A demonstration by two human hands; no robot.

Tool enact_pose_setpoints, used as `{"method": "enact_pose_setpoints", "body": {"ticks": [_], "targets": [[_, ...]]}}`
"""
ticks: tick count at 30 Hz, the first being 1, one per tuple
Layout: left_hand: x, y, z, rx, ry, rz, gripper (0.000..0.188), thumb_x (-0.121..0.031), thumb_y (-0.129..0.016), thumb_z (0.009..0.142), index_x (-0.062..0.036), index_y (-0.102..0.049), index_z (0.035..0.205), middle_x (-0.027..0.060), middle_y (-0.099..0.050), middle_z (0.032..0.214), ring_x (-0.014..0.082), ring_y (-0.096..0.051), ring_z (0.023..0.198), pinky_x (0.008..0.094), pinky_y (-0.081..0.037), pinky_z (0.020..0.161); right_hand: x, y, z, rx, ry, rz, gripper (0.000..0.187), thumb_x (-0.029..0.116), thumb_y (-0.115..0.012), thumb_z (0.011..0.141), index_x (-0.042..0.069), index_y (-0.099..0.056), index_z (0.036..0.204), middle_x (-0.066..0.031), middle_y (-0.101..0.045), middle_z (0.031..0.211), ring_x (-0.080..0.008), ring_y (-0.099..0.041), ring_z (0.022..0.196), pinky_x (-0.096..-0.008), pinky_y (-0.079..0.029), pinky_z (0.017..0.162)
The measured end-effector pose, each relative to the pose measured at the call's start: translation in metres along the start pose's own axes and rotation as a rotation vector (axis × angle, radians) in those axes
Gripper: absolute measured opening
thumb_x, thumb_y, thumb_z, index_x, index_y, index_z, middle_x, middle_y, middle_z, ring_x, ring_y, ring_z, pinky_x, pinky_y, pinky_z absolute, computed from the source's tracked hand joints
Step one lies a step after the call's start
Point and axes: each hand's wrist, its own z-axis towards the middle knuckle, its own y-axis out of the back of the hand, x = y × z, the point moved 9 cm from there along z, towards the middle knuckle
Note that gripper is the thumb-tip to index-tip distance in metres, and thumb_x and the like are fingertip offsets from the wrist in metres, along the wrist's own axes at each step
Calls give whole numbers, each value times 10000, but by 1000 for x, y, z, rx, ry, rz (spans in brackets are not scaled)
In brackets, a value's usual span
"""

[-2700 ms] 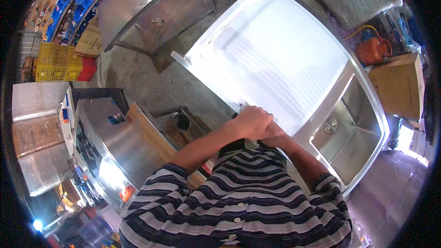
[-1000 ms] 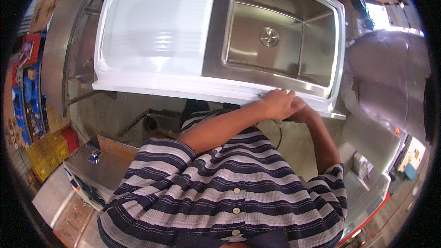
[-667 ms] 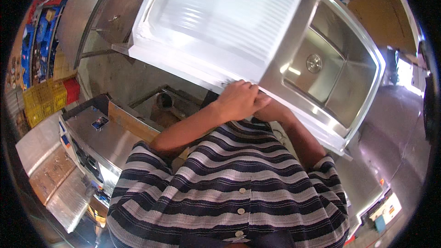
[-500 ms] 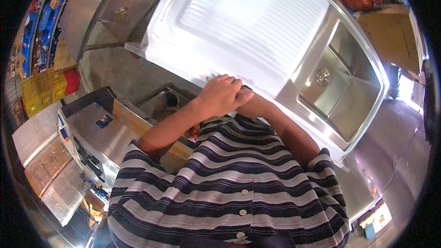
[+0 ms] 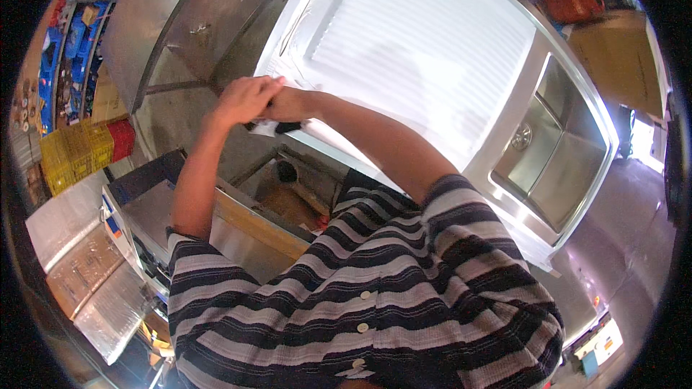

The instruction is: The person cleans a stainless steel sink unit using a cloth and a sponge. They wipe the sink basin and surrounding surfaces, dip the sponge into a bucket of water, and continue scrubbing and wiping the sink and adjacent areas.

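A stainless-steel sink unit [image 5: 486, 166] lies before me, with a square basin and drain at its right. A bright white, film-like sheet [image 5: 425, 50] covers its ribbed drainboard. At the unit's near left corner my hands are close together. My left hand [image 5: 249, 99] is closed, its fingers bent against my right hand [image 5: 290, 104]. My right hand is curled at the front edge, its fingers mostly hidden behind the left. A small black-and-white item [image 5: 285, 127] shows just below the hands, blurred. What the fingers grip is hidden.
Left of the unit stands another steel sink or panel [image 5: 216, 43]. Below the front edge is an open wooden-edged box [image 5: 270, 227] with a dark round-ended tool [image 5: 286, 171]. Yellow crates [image 5: 76, 148] stand far left; a cardboard box [image 5: 613, 57] is at the far right.
Both hands have moved together leftward and away from me along the front edge, from its middle to the left corner. My right arm now stretches across; the view has shifted slightly.
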Motion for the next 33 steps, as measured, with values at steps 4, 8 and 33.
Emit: {"method": "enact_pose_setpoints", "body": {"ticks": [4,8,33], "targets": [[-5,-4,11,146,16,49,643,-578,-364,1022,-40,-672,1192,228,-700,1107,437,-643,1067,485,-492,931,-22,-5,0,-7,-138,160,507,395,-674,944,20,-616,1281,-184,-669,1240,-305,-629,1128,-431,-462,1035],[-70,-44,-6,245,-63,117,660,-600,-365,1019,-57,-616,1296,246,-696,1114,442,-647,1071,499,-497,930,-16,-11,-70,134,-85,255,515,402,-643,969,45,-595,1338,-148,-657,1278,-264,-593,1166,-395,-446,1053],[-460,-175,-108,262,-744,-279,499,-428,-573,998,-61,-599,1336,194,-636,1308,349,-612,1212,429,-477,1048,56,56,-826,-537,-1562,-233,675,605,-347,1033,37,-678,1188,-275,-708,1079,-422,-689,1024,-496,-512,936]]}}
